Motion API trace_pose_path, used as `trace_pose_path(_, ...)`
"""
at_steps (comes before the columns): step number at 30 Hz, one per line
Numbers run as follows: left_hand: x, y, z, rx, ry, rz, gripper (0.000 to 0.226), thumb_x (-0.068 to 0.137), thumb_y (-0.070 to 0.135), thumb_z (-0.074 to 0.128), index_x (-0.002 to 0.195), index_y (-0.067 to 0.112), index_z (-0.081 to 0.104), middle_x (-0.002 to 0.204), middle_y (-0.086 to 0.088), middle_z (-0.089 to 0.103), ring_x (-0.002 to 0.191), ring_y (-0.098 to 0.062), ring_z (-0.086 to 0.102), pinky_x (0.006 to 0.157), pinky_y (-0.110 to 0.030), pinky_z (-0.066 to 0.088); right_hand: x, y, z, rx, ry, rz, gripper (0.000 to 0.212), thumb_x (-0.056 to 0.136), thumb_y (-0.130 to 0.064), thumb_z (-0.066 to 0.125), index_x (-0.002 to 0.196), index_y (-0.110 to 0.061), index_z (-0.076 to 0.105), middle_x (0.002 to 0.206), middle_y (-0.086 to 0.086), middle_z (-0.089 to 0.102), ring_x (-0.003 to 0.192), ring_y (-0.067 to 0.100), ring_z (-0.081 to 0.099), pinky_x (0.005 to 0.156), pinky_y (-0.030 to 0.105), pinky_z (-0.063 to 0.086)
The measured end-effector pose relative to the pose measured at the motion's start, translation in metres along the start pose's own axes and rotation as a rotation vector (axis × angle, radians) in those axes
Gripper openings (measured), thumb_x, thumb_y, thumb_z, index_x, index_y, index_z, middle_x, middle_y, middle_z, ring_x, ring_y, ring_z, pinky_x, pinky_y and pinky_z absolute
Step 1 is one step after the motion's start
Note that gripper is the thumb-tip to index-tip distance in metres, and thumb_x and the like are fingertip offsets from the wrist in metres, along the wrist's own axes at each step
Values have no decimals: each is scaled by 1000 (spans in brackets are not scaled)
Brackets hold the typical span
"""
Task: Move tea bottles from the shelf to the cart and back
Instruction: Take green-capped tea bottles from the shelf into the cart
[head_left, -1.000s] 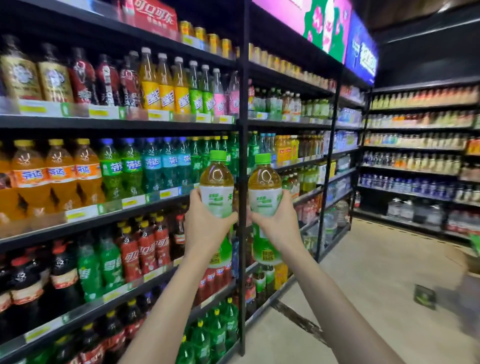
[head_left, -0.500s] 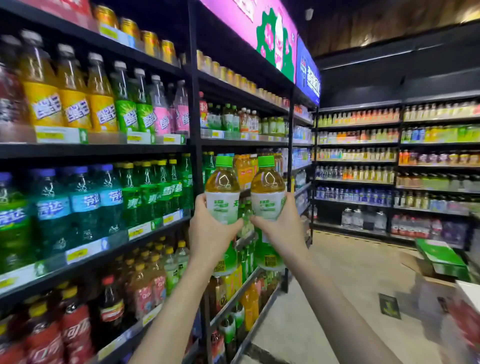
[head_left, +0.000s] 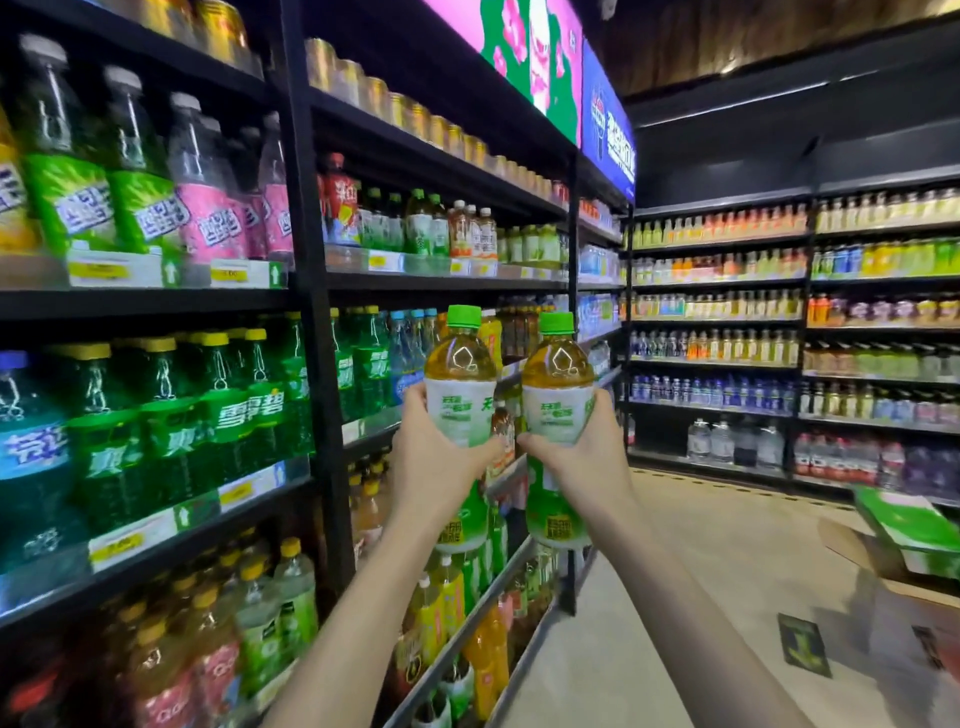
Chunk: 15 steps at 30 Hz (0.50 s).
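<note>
Several tiers of a tall black metal shelf rack, packed with drinks, fill seven to twelve o'clock; a brown cardboard box sits at four o'clock. At centre, off the shelf, two full clear plastic tea bottles with amber liquid and green caps are held upright, nearly touching: the left bottle clasped round its label by the left hand, the right bottle by the right hand. Full, they are probably weighty with thin yielding walls; the mid-body label band looks the surest hold.
</note>
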<state>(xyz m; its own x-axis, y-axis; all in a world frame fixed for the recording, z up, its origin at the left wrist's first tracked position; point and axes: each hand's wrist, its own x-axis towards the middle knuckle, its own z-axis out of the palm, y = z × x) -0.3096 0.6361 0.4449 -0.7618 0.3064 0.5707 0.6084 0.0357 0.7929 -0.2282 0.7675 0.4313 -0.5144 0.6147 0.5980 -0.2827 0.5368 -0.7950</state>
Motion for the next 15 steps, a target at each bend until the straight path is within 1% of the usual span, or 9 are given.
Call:
trace_pose_path(1,10,-2,12,7,5,-6,65,70,16,89,116,26,44,94,17,58,72,12,57,55,-5,44,14,11,-1,8,-8,5,64,75,-12,82,126,-15,43,102,-3,64,87,9,67,76,28,57)
trace_pose_path(3,31,-7,34,32,19,-13,65,69,17,90,114,26,44,97,16,59,79,8,58,55,-9,43,43,31,-3,8,-29,9,69,74,-17,84,128,-15,42,111,2,64,100,21,66,87,42,57)
trace_pose_path(5,55,-14,57,49,47,-15,64,67,20,91,113,25,46,101,11,62,85,1,61,63,-16,47,73,48,-4,10,-53,8,72,73,-23,84,130,-17,40,118,4,62,108,24,63,93,48,54)
trace_pose_path(6,67,-18,68,55,62,-22,65,67,21,92,113,25,47,102,10,64,86,-2,63,68,-23,51,88,56,-6,27,-71,7,71,74,-22,85,129,-17,40,118,4,61,108,22,63,93,46,54)
trace_pose_path(7,79,-22,79,57,76,-28,65,66,21,92,113,25,47,103,9,64,88,-5,64,73,-28,54,102,64,-7,44,-84,5,69,75,-19,85,128,-17,41,116,2,61,105,17,64,89,38,56)
trace_pose_path(9,101,-28,99,50,100,-29,67,65,21,92,115,25,48,103,9,65,91,-8,65,79,-35,56,126,77,-9,80,-115,-6,61,76,-9,83,121,-17,43,109,-1,62,90,-2,64,74,15,53)
trace_pose_path(10,111,-31,108,44,111,-25,67,64,20,93,115,25,48,104,9,66,92,-8,66,80,-35,56,138,84,-10,93,-127,-17,59,76,-5,82,120,-16,44,107,-3,63,84,-8,63,68,9,50)
trace_pose_path(12,130,-37,123,39,133,-10,67,64,18,92,114,26,49,103,9,67,91,-7,66,77,-30,55,162,95,-9,120,-146,-38,59,76,-1,82,120,-14,44,103,-5,63,78,-13,62,63,6,47)
trace_pose_path(15,156,-45,134,51,164,8,66,65,16,92,114,23,49,98,11,66,83,1,64,66,-18,48,194,109,-3,156,-164,-33,55,77,-3,82,116,-15,45,97,-8,62,74,-12,62,62,10,49)
